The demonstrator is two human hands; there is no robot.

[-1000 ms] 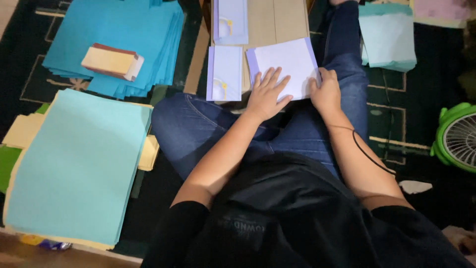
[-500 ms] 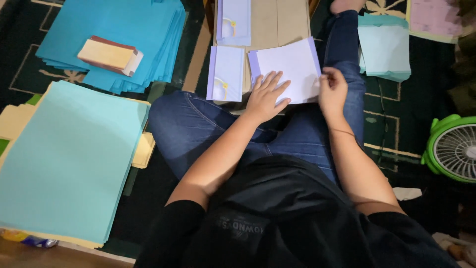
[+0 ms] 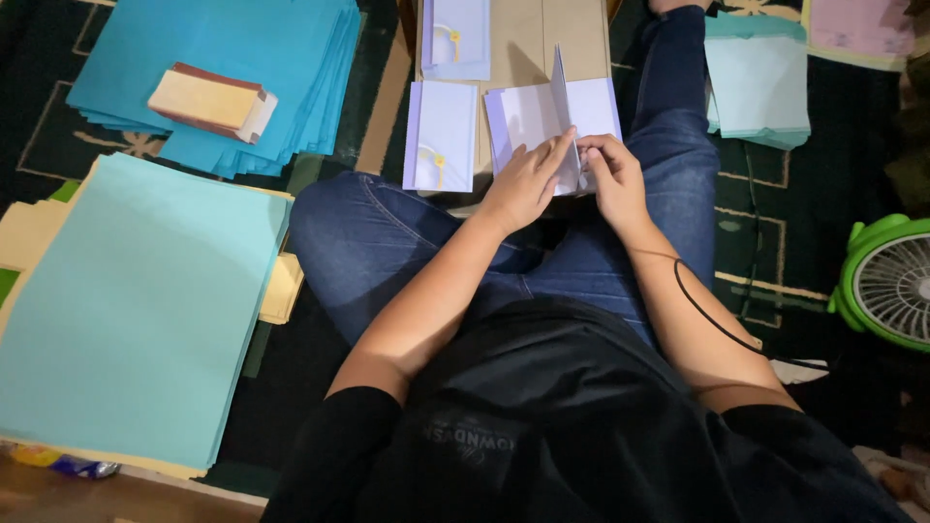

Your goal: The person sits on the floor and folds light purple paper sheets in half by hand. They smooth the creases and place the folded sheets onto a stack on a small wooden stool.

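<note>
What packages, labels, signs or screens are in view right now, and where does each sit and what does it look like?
Cream rectangular packet with brown edge: upper left, lying on the stack of blue paper sheets.
Small crumpled blue and yellow wrapper: bottom left, by the wooden floor edge.
Pale printed logo on the black shirt: bottom centre, on the person's chest.
No screens or signs show.

So it's a pale lavender paper card (image 3: 542, 121), folded, lying on a tan board across the person's lap. One flap stands up almost vertical along the crease while the rest lies flat. Plain inside, no print that I can see. Its lower edge sits under the fingers, right at the board's near end.
</note>
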